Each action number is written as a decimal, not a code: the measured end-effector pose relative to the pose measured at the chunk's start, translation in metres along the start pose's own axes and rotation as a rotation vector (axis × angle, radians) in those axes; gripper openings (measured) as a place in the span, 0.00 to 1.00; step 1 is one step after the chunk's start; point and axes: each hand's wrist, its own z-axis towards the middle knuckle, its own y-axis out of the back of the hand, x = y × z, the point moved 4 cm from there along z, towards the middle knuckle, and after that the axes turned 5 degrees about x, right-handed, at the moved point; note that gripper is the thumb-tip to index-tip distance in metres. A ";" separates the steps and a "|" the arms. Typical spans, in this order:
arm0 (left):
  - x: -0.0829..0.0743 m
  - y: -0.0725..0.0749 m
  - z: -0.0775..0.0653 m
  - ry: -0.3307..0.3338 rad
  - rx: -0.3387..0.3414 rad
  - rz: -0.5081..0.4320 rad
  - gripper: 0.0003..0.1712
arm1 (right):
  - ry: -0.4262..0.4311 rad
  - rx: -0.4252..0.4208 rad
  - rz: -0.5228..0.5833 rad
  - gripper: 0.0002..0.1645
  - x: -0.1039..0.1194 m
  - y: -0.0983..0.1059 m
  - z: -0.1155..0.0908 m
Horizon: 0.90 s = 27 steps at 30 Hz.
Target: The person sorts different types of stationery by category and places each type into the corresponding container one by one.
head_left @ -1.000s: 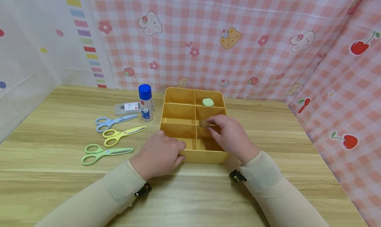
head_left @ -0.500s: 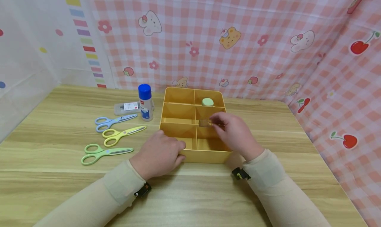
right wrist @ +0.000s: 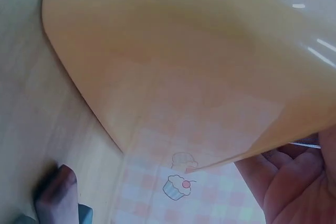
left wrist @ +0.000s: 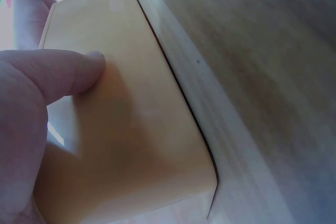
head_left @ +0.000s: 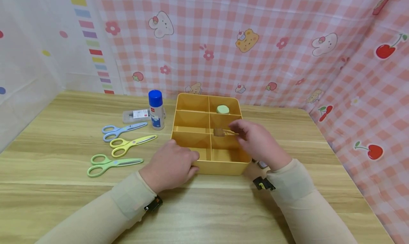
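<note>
A yellow desk organizer with several compartments stands on the wooden table. My left hand grips its front left corner; in the left wrist view the thumb presses on the outer wall. Over the right side is my right hand, thumb and fingers apart above the middle and front right compartments. A small brown piece shows in the middle right one, just left of those fingertips. In the right wrist view the bent fingers show beyond the organizer wall. A pale green rounded item sits in the back right compartment.
Left of the organizer stands a blue-capped glue bottle, before a clear case. Blue scissors, yellow scissors and green scissors lie nearby. Small dark blocks lie right of the organizer. Checked cloth hangs behind.
My right hand has drawn to the right and slightly back, its fingers parting from the brown piece, which stays in place. The left hand and organizer have not moved.
</note>
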 end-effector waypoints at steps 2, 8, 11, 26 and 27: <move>0.000 0.000 0.000 0.000 0.002 -0.001 0.16 | -0.006 -0.007 0.001 0.18 0.000 0.002 -0.001; 0.001 -0.001 0.001 0.001 0.006 -0.008 0.16 | -0.006 -0.021 0.023 0.18 -0.002 0.004 -0.001; 0.001 -0.001 0.000 0.001 0.004 -0.010 0.16 | -0.005 -0.014 0.037 0.20 -0.003 0.004 -0.002; 0.000 0.000 0.000 -0.013 -0.021 -0.003 0.17 | 0.016 -0.037 0.227 0.23 -0.012 0.022 -0.010; 0.000 0.001 0.000 -0.013 -0.022 -0.003 0.17 | 0.014 -0.062 0.226 0.23 -0.013 0.026 -0.011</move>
